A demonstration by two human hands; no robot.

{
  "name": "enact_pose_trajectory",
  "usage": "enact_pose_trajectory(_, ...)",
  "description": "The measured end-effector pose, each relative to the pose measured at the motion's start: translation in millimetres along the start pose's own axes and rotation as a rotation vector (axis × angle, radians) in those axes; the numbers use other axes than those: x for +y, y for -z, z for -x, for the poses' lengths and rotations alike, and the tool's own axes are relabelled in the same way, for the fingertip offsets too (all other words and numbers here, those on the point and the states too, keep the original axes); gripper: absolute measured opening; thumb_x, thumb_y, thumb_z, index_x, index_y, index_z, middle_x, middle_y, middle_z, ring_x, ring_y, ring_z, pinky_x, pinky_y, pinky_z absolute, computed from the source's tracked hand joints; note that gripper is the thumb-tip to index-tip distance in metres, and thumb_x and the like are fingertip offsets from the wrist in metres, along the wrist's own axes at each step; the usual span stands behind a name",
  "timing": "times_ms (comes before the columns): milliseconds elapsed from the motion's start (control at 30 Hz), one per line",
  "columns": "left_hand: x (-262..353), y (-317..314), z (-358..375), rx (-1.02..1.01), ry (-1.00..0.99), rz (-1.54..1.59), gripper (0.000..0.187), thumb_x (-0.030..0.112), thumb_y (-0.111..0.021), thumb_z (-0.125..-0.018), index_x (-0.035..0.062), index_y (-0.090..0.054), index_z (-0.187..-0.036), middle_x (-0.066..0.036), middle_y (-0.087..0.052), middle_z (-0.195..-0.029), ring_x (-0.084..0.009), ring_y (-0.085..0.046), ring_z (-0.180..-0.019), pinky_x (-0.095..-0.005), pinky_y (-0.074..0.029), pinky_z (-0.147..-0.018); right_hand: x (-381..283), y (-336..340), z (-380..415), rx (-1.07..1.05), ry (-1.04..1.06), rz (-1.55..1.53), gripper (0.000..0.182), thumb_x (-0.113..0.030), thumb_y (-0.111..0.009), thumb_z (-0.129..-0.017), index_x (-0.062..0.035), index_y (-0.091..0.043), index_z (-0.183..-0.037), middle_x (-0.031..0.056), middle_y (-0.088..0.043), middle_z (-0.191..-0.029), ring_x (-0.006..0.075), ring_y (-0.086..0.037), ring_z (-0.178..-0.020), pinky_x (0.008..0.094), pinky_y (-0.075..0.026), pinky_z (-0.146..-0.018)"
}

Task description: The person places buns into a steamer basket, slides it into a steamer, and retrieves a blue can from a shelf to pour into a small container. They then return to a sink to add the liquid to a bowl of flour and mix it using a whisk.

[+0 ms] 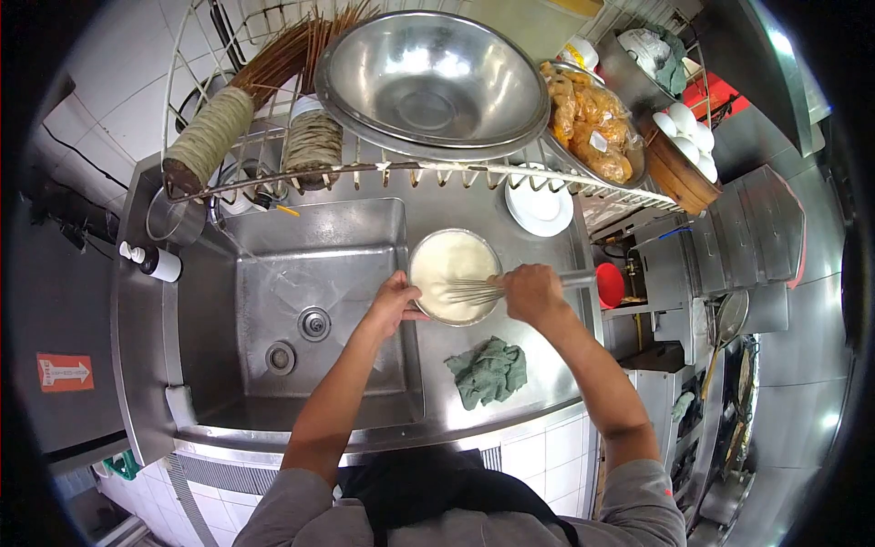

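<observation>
A round metal bowl of pale, creamy liquid [447,260] sits on the steel counter, just right of the sink. My left hand [396,303] grips the bowl's left rim, thumb at the edge and fingers against the outside. In my right hand [532,294] is the handle of a wire whisk [469,291], whose wires dip into the liquid. A crumpled green cloth [488,372] lies on the counter below the bowl.
A steel sink [319,374] lies left, with a pump bottle [159,263] beyond. Overhead, a wire rack [383,168] holds large metal bowls [433,82], bagged food [592,123] and eggs [684,123]. White plates [539,205] stand behind the bowl; a red container [610,285] is at right.
</observation>
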State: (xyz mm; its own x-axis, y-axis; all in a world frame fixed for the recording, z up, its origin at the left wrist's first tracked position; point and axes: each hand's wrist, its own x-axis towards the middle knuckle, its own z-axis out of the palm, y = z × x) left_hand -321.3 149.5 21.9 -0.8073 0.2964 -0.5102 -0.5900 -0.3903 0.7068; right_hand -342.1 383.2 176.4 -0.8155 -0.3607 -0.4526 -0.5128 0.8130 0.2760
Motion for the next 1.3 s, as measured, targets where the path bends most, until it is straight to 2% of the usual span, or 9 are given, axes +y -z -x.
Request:
enact_pose_trajectory(267,30.8,8.0,-19.4,-0.108,0.042,-0.121,0.021,0.01,-0.062,-0.086,0.004,-0.046,-0.098,-0.012,-0.054,-0.097,-0.0294,-0.067,-0.083,-0.0437,-0.063,-0.067,-2.1,-1.8,3.4,0.051,0.076,0.045,0.031,-0.016,-0.047,-0.091,-0.0175,-0.065,-0.116,0.0061,-0.069,-0.094,0.0219,-0.069,-0.084,0.0348,-0.055,-0.07)
enact_pose_trajectory(400,49.0,4.9,-24.8,-0.047,-0.002,-0.198,0.031,0.022,-0.068,-0.088,0.0008,-0.05,-0.103,-0.01,-0.054,-0.099,-0.0274,-0.065,-0.081,-0.0409,-0.063,-0.064,-13.8,5.9,-8.0,-0.047,-0.132,0.063,0.036,-0.015,-0.048,-0.091,-0.0196,-0.059,-0.124,0.0067,-0.068,-0.101,0.0223,-0.068,-0.087,0.0343,-0.054,-0.074)
enact_pose_trajectory(600,47.0,17.1,-26.4,0.033,-0.016,-0.272,0.044,0.026,-0.067,-0.089,0.0018,-0.05,-0.122,-0.011,-0.057,-0.113,-0.0278,-0.067,-0.08,-0.0385,-0.061,-0.067,-22.6,22.2,-4.8,-0.224,-0.176,0.054,0.04,-0.014,-0.054,-0.087,-0.0214,-0.058,-0.125,0.0048,-0.069,-0.106,0.0205,-0.068,-0.095,0.0357,-0.055,-0.078)
enact_pose_trajectory(700,49.2,54.9,0.2,0.003,-0.045,-0.124,0.049,0.027,-0.069,-0.088,0.0056,-0.049,-0.127,-0.012,-0.056,-0.126,-0.0304,-0.069,-0.09,-0.0401,-0.057,-0.074,-34.3,13.2,-3.4,-0.032,-0.263,0.072,0.038,-0.016,-0.057,-0.084,-0.0203,-0.061,-0.122,0.0049,-0.07,-0.102,0.0214,-0.068,-0.094,0.036,-0.055,-0.078)
enact_pose_trajectory(867,38.5,221.6,-9.6,0.469,-0.252,0.274,0.037,0.003,-0.061,-0.086,0.0048,-0.052,-0.122,-0.009,-0.058,-0.113,-0.0259,-0.063,-0.093,-0.0367,-0.056,-0.083,-33.6,17.2,10.3,-0.023,-0.308,-0.001,0.024,-0.018,-0.056,-0.083,-0.0157,-0.07,-0.102,0.0094,-0.07,-0.091,0.0234,-0.069,-0.088,0.0363,-0.055,-0.075)
enact_pose_trajectory(933,58.9,271.6,-14.2,0.63,-0.287,0.482,0.024,0.006,-0.057,-0.091,0.0052,-0.057,-0.116,-0.008,-0.059,-0.1,-0.0247,-0.063,-0.084,-0.0322,-0.057,-0.084,-32.0,23.8,17.0,0.005,-0.364,0.002,0.022,-0.018,-0.056,-0.083,-0.0141,-0.071,-0.099,0.0105,-0.07,-0.089,0.0241,-0.069,-0.085,0.0371,-0.055,-0.075)
enact_pose_trajectory(1067,106.3,286.1,6.4,0.593,-0.26,0.511,0.017,0.009,-0.059,-0.093,0.0075,-0.059,-0.11,-0.004,-0.061,-0.09,-0.0147,-0.06,-0.072,-0.0257,-0.056,-0.071,-24.4,36.3,32.1,0.127,-0.431,0.041,0.021,-0.019,-0.056,-0.082,-0.0092,-0.072,-0.091,0.0136,-0.07,-0.082,0.0261,-0.07,-0.076,0.0375,-0.055,-0.071)
enact_pose_trajectory(1133,116.6,288.2,8.5,0.4,-0.28,0.481,0.012,0.019,-0.062,-0.094,0.0095,-0.062,-0.101,0.001,-0.059,-0.078,-0.007,-0.054,-0.061,-0.0206,-0.05,-0.058,-21.8,43.7,38.4,0.166,-0.458,0.035,0.018,-0.018,-0.058,-0.081,-0.0089,-0.072,-0.089,0.0153,-0.069,-0.08,0.0265,-0.07,-0.073,0.0367,-0.056,-0.068)
enact_pose_trajectory(1300,136.5,268.3,22.8,0.442,-0.237,0.207,0.007,0.019,-0.061,-0.094,0.0114,-0.062,-0.096,0.004,-0.056,-0.074,-0.0035,-0.049,-0.06,-0.0188,-0.042,-0.052,-27.6,65.0,48.4,0.205,-0.531,-0.016,0.022,-0.021,-0.066,-0.078,-0.0062,-0.071,-0.094,0.0135,-0.068,-0.08,0.0286,-0.069,-0.073,0.0371,-0.056,-0.066)
